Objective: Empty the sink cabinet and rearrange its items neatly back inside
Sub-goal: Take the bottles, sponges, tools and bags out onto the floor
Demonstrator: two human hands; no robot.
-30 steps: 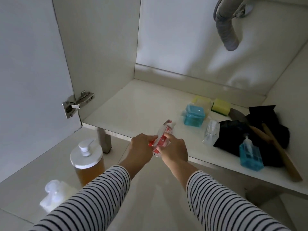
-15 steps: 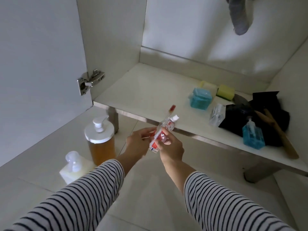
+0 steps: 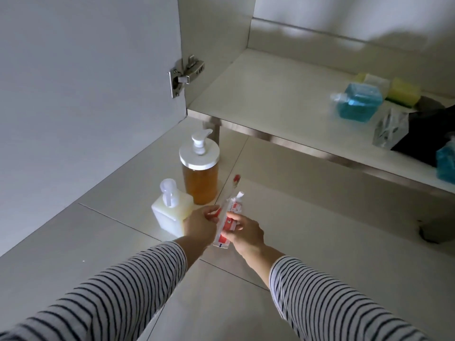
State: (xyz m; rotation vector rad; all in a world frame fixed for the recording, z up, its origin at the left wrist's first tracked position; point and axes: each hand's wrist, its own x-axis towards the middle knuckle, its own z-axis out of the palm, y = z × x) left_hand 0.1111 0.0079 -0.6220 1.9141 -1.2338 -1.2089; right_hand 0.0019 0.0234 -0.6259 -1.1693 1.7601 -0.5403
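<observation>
My left hand point(image 3: 200, 226) grips a red toothbrush point(image 3: 232, 187) by its handle, and my right hand point(image 3: 246, 232) is closed on a red and white toothpaste tube point(image 3: 227, 222). Both are held together low over the floor tiles, in front of the open sink cabinet point(image 3: 270, 99). Just left of my hands, an amber pump dispenser point(image 3: 200, 173) and a white pump bottle point(image 3: 171, 212) stand on the floor. On the cabinet shelf at right lie a blue bottle point(image 3: 358, 103), a clear bottle point(image 3: 387, 130), yellow sponges point(image 3: 403, 91) and a black cloth point(image 3: 428, 136).
The cabinet door point(image 3: 86, 94) stands open on the left with its metal hinge point(image 3: 186, 73). A second blue bottle point(image 3: 446, 164) sits at the shelf's right edge. A cabinet leg point(image 3: 432, 232) stands on the floor at right.
My hands have come out of the cabinet with the toothbrush and toothpaste and dropped toward the floor, close to the two pump bottles. The view has swung left and down.
</observation>
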